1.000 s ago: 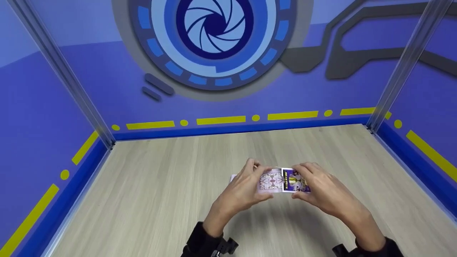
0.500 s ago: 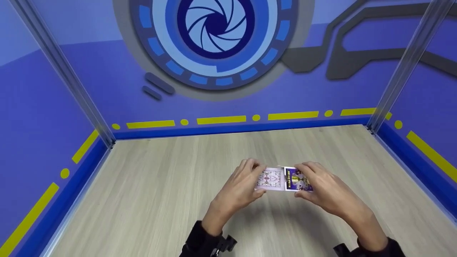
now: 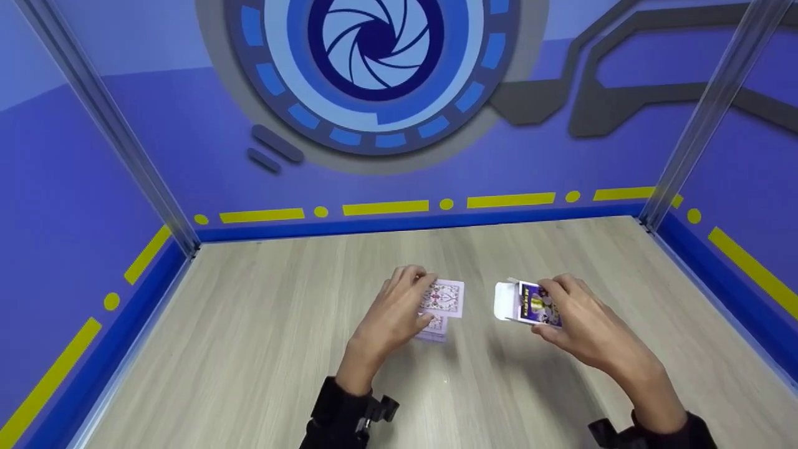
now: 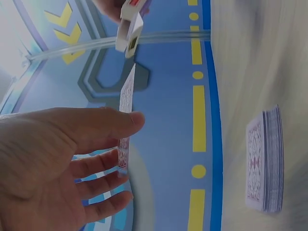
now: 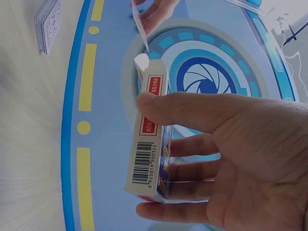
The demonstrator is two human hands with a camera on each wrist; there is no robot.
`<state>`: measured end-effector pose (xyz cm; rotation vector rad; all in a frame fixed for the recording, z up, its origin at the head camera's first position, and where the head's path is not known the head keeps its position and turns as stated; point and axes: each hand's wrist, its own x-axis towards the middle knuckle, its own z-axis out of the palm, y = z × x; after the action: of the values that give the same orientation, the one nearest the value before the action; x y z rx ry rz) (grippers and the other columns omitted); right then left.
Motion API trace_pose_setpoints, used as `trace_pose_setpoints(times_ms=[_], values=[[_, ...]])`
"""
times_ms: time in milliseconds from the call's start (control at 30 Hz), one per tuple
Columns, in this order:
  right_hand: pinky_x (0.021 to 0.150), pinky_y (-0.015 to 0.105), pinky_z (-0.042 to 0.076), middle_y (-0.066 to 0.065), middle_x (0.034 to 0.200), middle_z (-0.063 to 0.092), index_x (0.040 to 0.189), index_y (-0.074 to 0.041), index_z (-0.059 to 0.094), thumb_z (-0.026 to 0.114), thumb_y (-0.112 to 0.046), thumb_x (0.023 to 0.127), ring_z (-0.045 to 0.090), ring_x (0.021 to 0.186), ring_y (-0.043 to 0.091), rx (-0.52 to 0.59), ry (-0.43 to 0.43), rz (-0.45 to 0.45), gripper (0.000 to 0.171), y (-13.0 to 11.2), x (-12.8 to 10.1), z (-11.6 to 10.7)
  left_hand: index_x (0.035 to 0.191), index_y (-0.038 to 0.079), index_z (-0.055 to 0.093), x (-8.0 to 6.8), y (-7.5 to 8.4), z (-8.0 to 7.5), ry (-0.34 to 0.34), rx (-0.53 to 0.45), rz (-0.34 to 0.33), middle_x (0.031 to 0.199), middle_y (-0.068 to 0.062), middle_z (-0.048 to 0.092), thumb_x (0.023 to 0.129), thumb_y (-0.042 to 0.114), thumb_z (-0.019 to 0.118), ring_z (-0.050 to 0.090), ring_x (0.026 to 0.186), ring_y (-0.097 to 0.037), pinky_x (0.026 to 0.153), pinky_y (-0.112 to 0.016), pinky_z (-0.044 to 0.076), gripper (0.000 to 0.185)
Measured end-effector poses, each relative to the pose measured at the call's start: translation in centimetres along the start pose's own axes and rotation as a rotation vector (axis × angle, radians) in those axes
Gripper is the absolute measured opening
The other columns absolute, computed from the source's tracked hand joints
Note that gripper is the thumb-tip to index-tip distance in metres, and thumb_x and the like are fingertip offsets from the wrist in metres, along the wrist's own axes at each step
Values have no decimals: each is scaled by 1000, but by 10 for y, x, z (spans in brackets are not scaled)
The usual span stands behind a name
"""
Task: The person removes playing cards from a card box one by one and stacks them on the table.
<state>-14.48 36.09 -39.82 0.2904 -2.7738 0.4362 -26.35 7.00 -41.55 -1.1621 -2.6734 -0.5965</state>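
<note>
Two hands: left (image 3: 389, 315) pinches a card (image 3: 444, 297), right (image 3: 576, 321) grips card box (image 3: 527, 304).

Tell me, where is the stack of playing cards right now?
In the head view the deck of cards lies on the wooden table left of centre, just under the left hand, which holds a single card above it.

The left hand (image 3: 389, 315) is over the middle of the table (image 3: 249, 349), pinching one card (image 3: 444, 297) above the deck (image 3: 432, 328), which lies on the table just under it. The right hand (image 3: 576, 321) is to the right, well apart, holding the box (image 3: 527, 304) off the table, its flap (image 3: 502, 300) towards the card. The box seems empty, though its inside is hard to see.
</note>
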Motion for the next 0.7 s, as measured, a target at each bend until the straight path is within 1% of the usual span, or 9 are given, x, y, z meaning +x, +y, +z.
trace_pose_setpoints(times_ms=[167,267,500,700], values=[[73,46,53,21,115,59,130,9,58,89,-18,80,57,94,28,-30,-24,10,65,2,1,-1,143,5,59,3,-10,6,-27,-15,-22,141,-9,55,88,17,83,47,135,-25,115,-41,37,61],[72,46,53,19,111,61,128,7,60,91,-22,78,58,91,27,-58,-32,17,65,3,2,0,140,7,61,4,-16,11,-52,-26,-54,140,-7,57,88,16,83,48,135,-25,115,-42,38,58],[70,46,52,16,106,63,123,6,63,92,-26,76,59,86,24,-87,-38,12,65,5,2,2,130,8,66,6,-31,28,-58,-69,-107,132,-7,64,85,9,84,52,131,-26,111,-45,41,48],[70,45,53,16,105,63,123,8,63,92,-28,75,58,85,24,-95,-66,29,66,5,1,3,120,8,71,7,-39,41,-88,-64,-127,127,-5,65,86,10,82,56,123,-25,106,-43,44,36]])
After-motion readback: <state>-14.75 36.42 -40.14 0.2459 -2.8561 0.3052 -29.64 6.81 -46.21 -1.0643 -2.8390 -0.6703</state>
